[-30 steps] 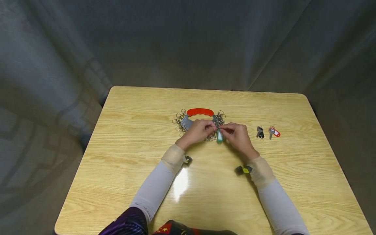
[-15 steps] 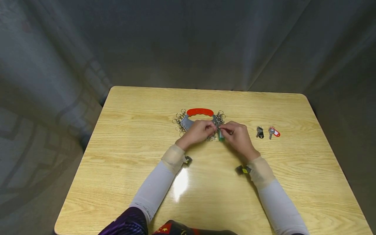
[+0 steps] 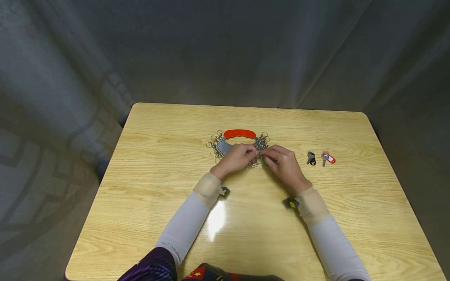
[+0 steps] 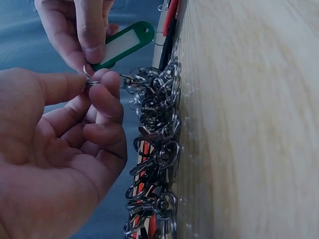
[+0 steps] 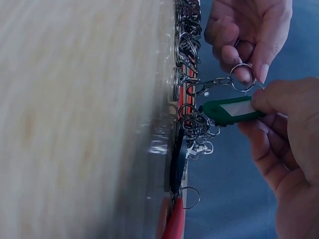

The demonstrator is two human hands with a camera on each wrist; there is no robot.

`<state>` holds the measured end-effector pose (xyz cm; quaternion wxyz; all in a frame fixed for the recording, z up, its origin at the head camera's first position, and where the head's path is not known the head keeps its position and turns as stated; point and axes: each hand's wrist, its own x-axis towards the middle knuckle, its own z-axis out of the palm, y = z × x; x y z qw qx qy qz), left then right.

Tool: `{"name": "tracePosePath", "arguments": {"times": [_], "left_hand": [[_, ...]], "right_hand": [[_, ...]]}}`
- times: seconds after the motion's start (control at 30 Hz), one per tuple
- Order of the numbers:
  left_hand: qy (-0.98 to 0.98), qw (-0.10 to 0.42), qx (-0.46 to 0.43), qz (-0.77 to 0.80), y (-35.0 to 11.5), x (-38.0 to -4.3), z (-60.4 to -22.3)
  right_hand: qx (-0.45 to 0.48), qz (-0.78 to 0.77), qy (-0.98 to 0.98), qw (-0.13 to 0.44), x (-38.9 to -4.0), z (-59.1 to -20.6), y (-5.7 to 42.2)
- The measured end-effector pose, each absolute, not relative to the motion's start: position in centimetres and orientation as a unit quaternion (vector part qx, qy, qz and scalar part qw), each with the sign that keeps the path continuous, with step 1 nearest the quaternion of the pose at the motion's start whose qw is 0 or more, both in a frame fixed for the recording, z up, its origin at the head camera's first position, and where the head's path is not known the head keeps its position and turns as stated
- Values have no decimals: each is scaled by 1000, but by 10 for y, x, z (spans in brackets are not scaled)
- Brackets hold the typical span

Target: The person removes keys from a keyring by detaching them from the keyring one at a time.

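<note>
My left hand [image 3: 239, 157] pinches a split key ring [image 4: 92, 83] between thumb and finger. In the right wrist view that ring hangs off a metal swivel clasp [image 5: 219, 81] leading to the key-ring holder. My right hand [image 3: 284, 166] grips a green key tag [image 5: 234, 110] with a white label, its fingertips right at the same ring. A thin wire ring end [image 4: 86, 68] shows by the tag in the left wrist view. The holder is a grey plate [image 3: 223, 147] with a red handle [image 3: 240, 133] and many rings along its edge; my left hand covers part of it.
To the right on the wooden table [image 3: 158, 187] lie a key with a black tag [image 3: 312, 161] and a key [image 3: 324, 159] with a red tag [image 3: 331, 158]. Grey curtains [image 3: 225, 58] stand behind and beside the table.
The green tag, which hung in sight between my hands, has turned in under my right hand and is now mostly hidden in the head view. Both hands stay nearly in place.
</note>
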<state>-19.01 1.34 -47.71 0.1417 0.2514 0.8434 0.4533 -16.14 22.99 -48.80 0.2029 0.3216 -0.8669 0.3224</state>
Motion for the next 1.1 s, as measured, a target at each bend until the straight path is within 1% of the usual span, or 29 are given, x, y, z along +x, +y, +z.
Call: {"name": "tracePosePath", "arguments": {"times": [0.2,0.4,0.5,0.73,1.1], "left_hand": [[845,136,251,453,13,-191,-478],[848,132,253,447,13,-192,-477],[847,136,253,447,13,-192,-477],[843,141,249,456,13,-190,-477],[843,144,254,453,13,-190,-477]], "right_hand": [[310,338,-868,189,-162,-487,229],[272,377,-870,163,-161,-486,228],[248,398,-872,139,-161,-487,229],[180,456,-870,57,-161,-488,228],[109,504,-856,-35,-163,-490,230]]}}
